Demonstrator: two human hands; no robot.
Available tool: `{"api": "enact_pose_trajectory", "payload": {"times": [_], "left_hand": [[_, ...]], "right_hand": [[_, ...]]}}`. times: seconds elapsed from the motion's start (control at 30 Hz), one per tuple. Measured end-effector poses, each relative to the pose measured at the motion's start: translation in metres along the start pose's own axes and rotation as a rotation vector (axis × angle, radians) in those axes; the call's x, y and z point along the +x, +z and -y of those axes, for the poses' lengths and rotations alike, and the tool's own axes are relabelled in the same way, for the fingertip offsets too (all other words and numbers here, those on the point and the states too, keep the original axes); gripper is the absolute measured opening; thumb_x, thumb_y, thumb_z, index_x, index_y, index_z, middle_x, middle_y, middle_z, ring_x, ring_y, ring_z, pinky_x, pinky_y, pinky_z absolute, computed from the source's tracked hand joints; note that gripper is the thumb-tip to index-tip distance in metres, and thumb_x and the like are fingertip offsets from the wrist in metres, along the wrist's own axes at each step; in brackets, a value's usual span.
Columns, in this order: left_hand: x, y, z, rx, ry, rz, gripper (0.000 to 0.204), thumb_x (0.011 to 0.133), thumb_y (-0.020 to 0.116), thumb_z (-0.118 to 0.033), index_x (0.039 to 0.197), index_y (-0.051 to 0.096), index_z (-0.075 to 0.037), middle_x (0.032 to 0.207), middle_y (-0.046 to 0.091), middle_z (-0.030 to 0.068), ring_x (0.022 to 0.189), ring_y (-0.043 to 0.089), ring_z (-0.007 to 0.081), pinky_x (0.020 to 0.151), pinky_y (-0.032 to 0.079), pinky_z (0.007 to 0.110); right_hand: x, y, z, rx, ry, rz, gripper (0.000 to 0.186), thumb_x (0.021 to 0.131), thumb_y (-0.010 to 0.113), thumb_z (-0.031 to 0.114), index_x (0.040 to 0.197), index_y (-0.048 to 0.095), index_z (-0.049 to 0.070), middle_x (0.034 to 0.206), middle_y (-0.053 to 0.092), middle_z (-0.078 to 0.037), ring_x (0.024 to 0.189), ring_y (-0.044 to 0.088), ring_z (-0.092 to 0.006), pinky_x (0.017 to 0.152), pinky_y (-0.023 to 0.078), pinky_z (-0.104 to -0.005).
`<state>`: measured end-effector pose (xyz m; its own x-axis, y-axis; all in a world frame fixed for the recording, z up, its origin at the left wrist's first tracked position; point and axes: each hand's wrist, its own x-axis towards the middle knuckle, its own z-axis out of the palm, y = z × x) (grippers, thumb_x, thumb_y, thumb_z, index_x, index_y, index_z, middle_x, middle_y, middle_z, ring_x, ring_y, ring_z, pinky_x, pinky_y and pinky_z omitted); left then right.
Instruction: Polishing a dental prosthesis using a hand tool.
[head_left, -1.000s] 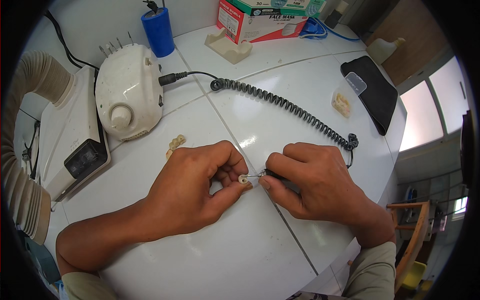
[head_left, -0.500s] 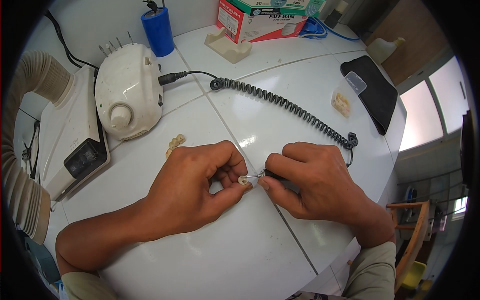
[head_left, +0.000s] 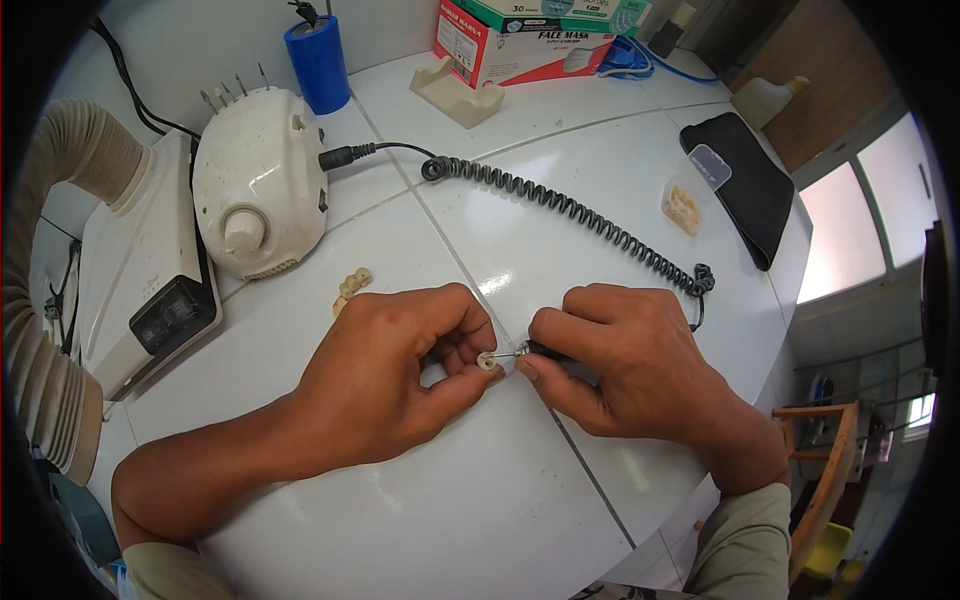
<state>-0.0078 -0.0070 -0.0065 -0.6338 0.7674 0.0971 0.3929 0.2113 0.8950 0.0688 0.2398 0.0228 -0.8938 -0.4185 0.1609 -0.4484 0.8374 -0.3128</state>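
Between the thumb and fingertips of my left hand (head_left: 370, 365) is a small cream dental crown (head_left: 486, 362), its hollow side showing. My right hand (head_left: 650, 365) grips a dark rotary handpiece (head_left: 545, 350) like a pen, most of its body hidden by the fingers. The thin metal bur (head_left: 507, 354) at its tip points left and meets the crown at its opening. Just beyond my left hand lies a cream dental bridge (head_left: 350, 288) of joined teeth, partly covered by the knuckles.
A coiled black cord (head_left: 560, 205) runs from the white control unit (head_left: 262, 180) toward my right hand. At left stands a white dust extractor (head_left: 150, 280) with a ribbed hose (head_left: 60, 160). Farther back are a beige cradle (head_left: 450, 95), blue cylinder (head_left: 318, 65), mask boxes (head_left: 530, 55) and small clear box (head_left: 682, 208).
Both hands keep nearly the same pose, with the bur still at the crown. The whole view has shifted very slightly.
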Motion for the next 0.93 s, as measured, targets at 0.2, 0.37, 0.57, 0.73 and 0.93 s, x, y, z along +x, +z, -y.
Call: {"api": "enact_pose_trajectory", "payload": {"times": [0.2,0.37,0.57,0.73,0.93], "left_hand": [[-0.0007,-0.0015,-0.0008,0.015,0.014,0.022,0.019,0.095,0.085,-0.005,0.106,0.071,0.001,0.091,0.074,0.0044,0.083,0.072,0.0097,0.071,0.058,0.026],[-0.001,-0.0014,-0.0005,0.026,0.019,0.029,0.02,0.095,0.085,-0.005,0.107,0.071,0.001,0.092,0.074,0.0051,0.083,0.072,0.0104,0.071,0.058,0.027],[-0.0007,-0.0028,-0.0009,0.039,0.017,0.054,0.02,0.094,0.084,-0.003,0.109,0.071,0.0,0.093,0.074,0.0057,0.084,0.073,0.0109,0.07,0.058,0.027],[-0.0001,-0.0031,-0.0017,0.041,0.016,0.063,0.02,0.093,0.084,-0.002,0.108,0.071,0.0,0.094,0.074,0.0056,0.083,0.073,0.0112,0.07,0.057,0.027],[0.0004,-0.0037,-0.0028,0.045,0.005,0.077,0.02,0.093,0.083,-0.002,0.11,0.072,0.0,0.096,0.075,0.0063,0.085,0.075,0.0141,0.072,0.059,0.028]], "right_hand": [[-0.0007,-0.0012,0.0002,0.01,0.013,0.016,0.017,0.097,0.079,0.029,0.095,0.074,0.012,0.068,0.057,-0.004,0.057,0.062,-0.0238,0.051,0.044,-0.0408],[-0.0004,-0.0035,0.0005,0.022,0.029,0.034,0.017,0.097,0.079,0.028,0.095,0.074,0.012,0.068,0.057,-0.004,0.057,0.062,-0.0245,0.051,0.044,-0.0411],[-0.0004,-0.0032,-0.0004,0.025,0.025,0.022,0.017,0.096,0.079,0.028,0.093,0.073,0.012,0.068,0.057,-0.004,0.057,0.062,-0.0245,0.05,0.044,-0.0411],[-0.0002,-0.002,0.0004,0.019,0.017,0.023,0.018,0.096,0.079,0.029,0.094,0.074,0.012,0.068,0.057,-0.004,0.057,0.061,-0.0246,0.05,0.044,-0.0411],[0.0001,-0.0018,0.001,-0.001,0.005,0.022,0.02,0.096,0.08,0.031,0.095,0.075,0.012,0.068,0.057,-0.003,0.058,0.062,-0.024,0.051,0.044,-0.0414]]}}
